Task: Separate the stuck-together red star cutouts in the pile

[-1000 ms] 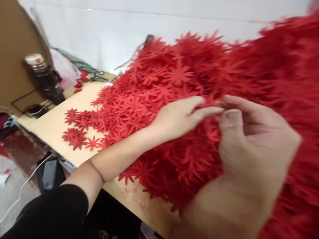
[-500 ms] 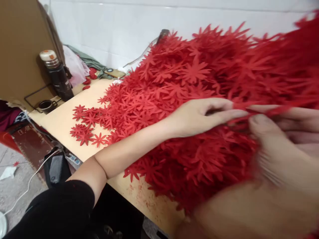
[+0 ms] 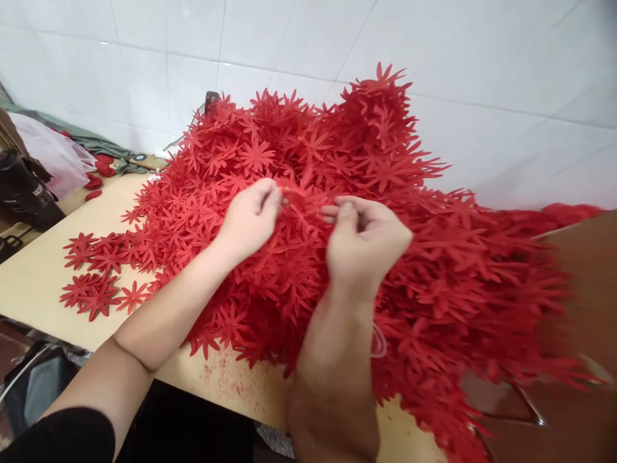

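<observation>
Over a large heap of red flower-shaped cutouts point(image 3: 255, 157) with narrow pointed petals, my two hands work close together. My left hand point(image 3: 248, 218) is closed in a pinch on a red flower-shaped cutout point(image 3: 296, 193), whose petals blend with the heap behind. Just to the right, my right hand point(image 3: 369, 241) has its thumb and fingers pressed together, pointing at the left hand. Whatever lies between those right fingertips is too small or hidden to make out. A gap separates the hands.
The heap covers much of a pale tabletop point(image 3: 33, 263) against a white tiled wall point(image 3: 284, 45). Several loose cutouts point(image 3: 91, 296) lie at the left. A black thermos point(image 3: 31, 193) and a pale plastic bag point(image 3: 53, 145) stand beyond. Brown cardboard point(image 3: 592, 283) rises at the right.
The view has swung right, showing the heap's right end. My hands, close together before around a red piece, are now apart, with the right hand drawn back from the left.
</observation>
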`<state>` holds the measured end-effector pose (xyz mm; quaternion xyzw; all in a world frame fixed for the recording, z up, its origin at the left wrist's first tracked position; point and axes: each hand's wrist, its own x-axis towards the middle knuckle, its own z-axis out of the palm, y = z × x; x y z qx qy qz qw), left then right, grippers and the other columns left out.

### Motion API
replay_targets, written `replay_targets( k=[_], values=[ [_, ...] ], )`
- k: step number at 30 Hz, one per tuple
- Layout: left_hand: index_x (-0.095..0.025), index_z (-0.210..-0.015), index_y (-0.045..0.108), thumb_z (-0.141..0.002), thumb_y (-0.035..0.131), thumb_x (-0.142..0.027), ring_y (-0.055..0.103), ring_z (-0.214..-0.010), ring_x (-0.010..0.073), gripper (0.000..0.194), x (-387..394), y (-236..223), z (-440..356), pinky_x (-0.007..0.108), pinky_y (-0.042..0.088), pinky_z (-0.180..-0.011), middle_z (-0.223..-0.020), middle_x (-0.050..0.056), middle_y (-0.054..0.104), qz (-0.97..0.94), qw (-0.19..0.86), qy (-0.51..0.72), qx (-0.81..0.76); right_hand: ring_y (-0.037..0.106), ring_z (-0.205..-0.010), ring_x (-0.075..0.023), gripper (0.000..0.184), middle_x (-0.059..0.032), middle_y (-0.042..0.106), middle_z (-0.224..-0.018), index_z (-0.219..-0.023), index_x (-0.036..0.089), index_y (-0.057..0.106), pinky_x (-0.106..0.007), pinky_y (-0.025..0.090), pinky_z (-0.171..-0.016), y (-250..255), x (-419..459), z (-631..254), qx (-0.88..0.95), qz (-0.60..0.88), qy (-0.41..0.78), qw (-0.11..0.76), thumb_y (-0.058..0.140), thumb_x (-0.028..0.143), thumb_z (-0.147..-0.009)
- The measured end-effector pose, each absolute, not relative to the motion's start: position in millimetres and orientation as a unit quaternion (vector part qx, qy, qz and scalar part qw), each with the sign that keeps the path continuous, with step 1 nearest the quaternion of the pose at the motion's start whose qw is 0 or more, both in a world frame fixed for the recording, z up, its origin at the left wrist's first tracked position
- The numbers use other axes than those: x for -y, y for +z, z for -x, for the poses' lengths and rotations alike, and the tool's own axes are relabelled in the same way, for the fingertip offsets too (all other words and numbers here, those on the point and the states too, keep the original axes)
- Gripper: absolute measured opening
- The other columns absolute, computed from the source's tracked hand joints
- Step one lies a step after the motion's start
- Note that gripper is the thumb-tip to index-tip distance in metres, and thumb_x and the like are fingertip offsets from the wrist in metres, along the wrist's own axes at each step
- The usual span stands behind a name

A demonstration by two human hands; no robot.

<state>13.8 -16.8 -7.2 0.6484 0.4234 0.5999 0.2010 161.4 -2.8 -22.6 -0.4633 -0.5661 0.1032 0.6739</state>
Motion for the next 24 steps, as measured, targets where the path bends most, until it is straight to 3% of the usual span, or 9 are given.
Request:
replay_targets(
  k=[4,7,12,18,24],
  values=[
    [-0.017,-0.067,0.043,-0.087,0.043,-0.018,0.044,-0.059,0.0077,0.02,19.8,-1.1,7.1,0.023,0.038,-0.062,-0.061,-0.003,0.047,-0.635,0.215,0.605,-0.43,0.059,-0.052,-0.0105,0.015,-0.0009,0.062,-0.061,-0.075,0.016,0.065,-0.026,0.048,-0.056,-12.8,8.6,-182.4,0.498,0.436,0.171,0.73,0.055,0.028,-0.077],
    [-0.016,-0.064,0.044,-0.084,0.047,-0.021,0.04,-0.056,0.0073,0.021,25.3,0.8,6.4,0.023,0.034,-0.057,-0.058,-0.004,0.045,-0.665,0.209,0.553,-0.456,0.055,-0.053,-0.0085,0.021,-0.0021,0.064,-0.068,-0.085,0.016,0.066,-0.023,0.044,-0.051,-0.4,29.7,-168.5,0.562,0.372,0.195,0.712,0.056,0.033,-0.079],
    [-0.015,-0.066,0.05,-0.08,0.051,-0.024,0.04,-0.056,0.0062,0.017,33.6,-0.2,-6.3,0.021,0.034,-0.056,-0.059,-0.004,0.048,-0.681,0.228,0.543,-0.435,0.053,-0.059,-0.0088,0.007,0.0008,0.06,-0.067,-0.076,0.018,0.062,-0.023,0.044,-0.055,2.9,40.5,-141.8,0.689,0.353,0.189,0.605,0.062,0.025,-0.075],
    [-0.014,-0.077,0.057,-0.076,0.055,-0.021,0.046,-0.058,0.0055,0.008,34.0,-1.4,-5.5,0.019,0.039,-0.058,-0.065,-0.003,0.055,-0.678,0.298,0.554,-0.38,0.056,-0.061,-0.0093,0.004,0.0009,0.061,-0.069,-0.076,0.019,0.059,-0.022,0.045,-0.055,-4.7,27.6,-150.2,0.69,0.346,0.215,0.599,0.063,0.022,-0.074],
    [-0.014,-0.069,0.055,-0.078,0.055,-0.025,0.045,-0.057,0.0058,0.014,37.9,2.9,-9.3,0.019,0.039,-0.058,-0.062,-0.003,0.054,-0.679,0.291,0.564,-0.369,0.053,-0.059,-0.0099,0.005,0.0019,0.057,-0.066,-0.072,0.02,0.057,-0.024,0.045,-0.057,-5.2,27.9,-144.5,0.669,0.35,0.203,0.624,0.06,0.023,-0.075]
  ],
)
